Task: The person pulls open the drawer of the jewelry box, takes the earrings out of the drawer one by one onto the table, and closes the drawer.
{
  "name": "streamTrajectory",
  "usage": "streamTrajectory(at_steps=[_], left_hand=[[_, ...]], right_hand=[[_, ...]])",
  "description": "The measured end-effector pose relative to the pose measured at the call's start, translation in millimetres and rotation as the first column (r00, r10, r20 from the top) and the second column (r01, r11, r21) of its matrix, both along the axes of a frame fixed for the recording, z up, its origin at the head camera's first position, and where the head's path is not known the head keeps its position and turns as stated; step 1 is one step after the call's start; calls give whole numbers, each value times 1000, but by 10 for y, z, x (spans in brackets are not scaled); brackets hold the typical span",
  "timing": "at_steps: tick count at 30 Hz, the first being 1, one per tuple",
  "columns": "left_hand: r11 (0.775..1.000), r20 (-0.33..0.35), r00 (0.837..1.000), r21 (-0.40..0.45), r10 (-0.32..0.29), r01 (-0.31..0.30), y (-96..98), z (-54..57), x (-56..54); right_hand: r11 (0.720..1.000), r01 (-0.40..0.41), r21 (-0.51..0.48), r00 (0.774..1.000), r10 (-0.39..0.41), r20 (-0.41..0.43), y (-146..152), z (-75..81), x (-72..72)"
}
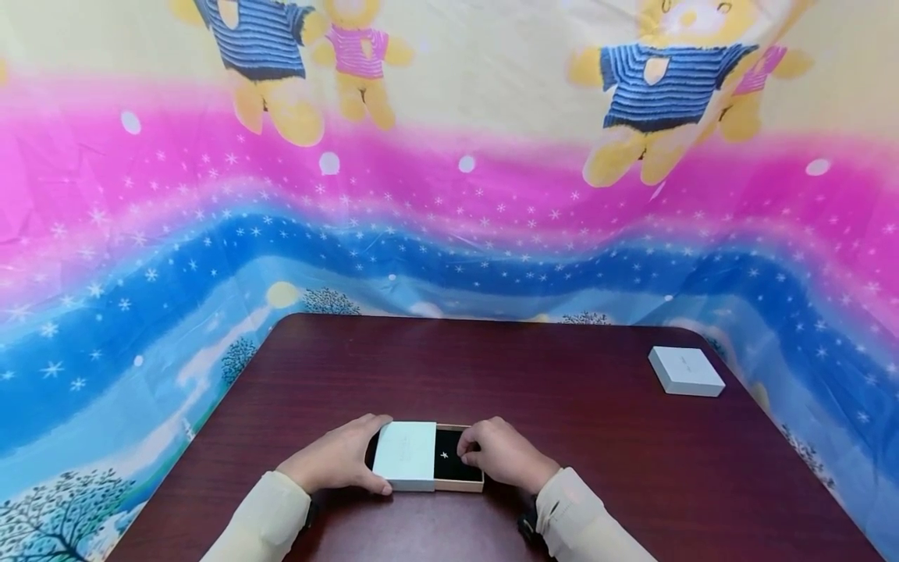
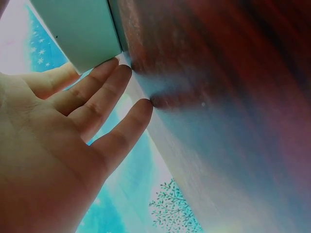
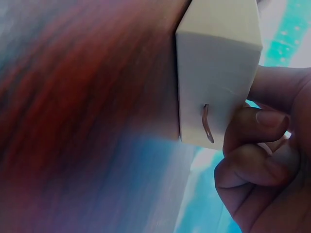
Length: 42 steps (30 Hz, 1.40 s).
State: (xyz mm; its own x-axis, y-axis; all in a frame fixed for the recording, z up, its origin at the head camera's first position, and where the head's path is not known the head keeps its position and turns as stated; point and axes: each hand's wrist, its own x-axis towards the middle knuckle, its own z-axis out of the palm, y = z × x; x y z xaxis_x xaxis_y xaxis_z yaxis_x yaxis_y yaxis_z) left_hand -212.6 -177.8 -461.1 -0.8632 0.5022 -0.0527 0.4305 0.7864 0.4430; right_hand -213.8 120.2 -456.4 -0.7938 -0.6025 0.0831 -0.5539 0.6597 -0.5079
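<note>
A white slide-out box [image 1: 405, 455] lies on the table in front of me, its inner drawer [image 1: 460, 486] pulled partway out to the right. On the drawer's black insert [image 1: 449, 468] sits a small star-shaped charm [image 1: 444, 455]. My left hand [image 1: 344, 457] grips the sleeve's left end, thumb at the near corner and index finger at the far one; its other fingers reach along that end in the left wrist view. Over the drawer's right part, my right hand [image 1: 507, 451] has bent fingers, tips close above the insert; what they may hold is hidden. A brown pull loop [image 3: 207, 124] hangs from the drawer's end.
Another white box [image 1: 687, 371], closed, lies at the far right of the dark red-brown table [image 1: 492, 367]. Behind and beside the table hangs a printed cloth [image 1: 449, 195] with bears and snowflakes.
</note>
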Motion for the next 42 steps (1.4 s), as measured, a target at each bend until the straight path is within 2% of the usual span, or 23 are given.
streamTrajectory(at_steps=[22, 42], left_hand=[[1000, -7, 1000, -7, 4, -4, 0, -3, 9], [1000, -18, 1000, -4, -3, 3, 3, -8, 2]], right_hand=[[999, 12, -30, 996, -10, 89, 18, -12, -2], [999, 20, -44, 993, -15, 113, 48, 18, 7]])
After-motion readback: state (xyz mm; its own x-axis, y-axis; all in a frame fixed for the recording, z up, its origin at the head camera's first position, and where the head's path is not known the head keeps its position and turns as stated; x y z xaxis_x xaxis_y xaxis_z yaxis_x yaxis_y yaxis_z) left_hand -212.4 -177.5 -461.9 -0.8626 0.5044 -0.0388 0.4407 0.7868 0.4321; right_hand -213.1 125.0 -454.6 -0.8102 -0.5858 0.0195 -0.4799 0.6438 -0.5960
